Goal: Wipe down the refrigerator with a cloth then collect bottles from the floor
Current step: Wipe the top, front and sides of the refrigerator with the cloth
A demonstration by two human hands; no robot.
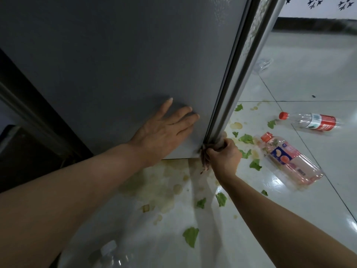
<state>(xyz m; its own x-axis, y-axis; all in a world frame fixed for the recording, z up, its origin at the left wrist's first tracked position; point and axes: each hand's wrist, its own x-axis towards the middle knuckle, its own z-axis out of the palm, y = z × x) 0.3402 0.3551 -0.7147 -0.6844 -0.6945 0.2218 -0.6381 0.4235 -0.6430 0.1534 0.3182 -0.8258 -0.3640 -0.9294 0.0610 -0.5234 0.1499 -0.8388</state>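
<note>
The grey refrigerator (119, 60) fills the upper left, seen from its side panel. My left hand (164, 130) lies flat on that panel near its lower front corner, fingers straight. My right hand (222, 153) grips a dark brownish cloth (204, 161) bunched against the bottom of the door edge (241, 78). On the white tiled floor lie a pink-labelled bottle with an orange cap (289, 159), a clear bottle with a red cap and red label (311, 120), a clear bottle farther back (263, 63), and another clear bottle at the bottom edge (110, 256).
Green lettuce scraps (190, 236) and yellowish spill stains (160, 188) are scattered over the floor (309, 219) in front of the fridge. A dark cabinet or doorway (23, 151) stands at the left. A wall with a dark skirting (313, 24) runs along the back right.
</note>
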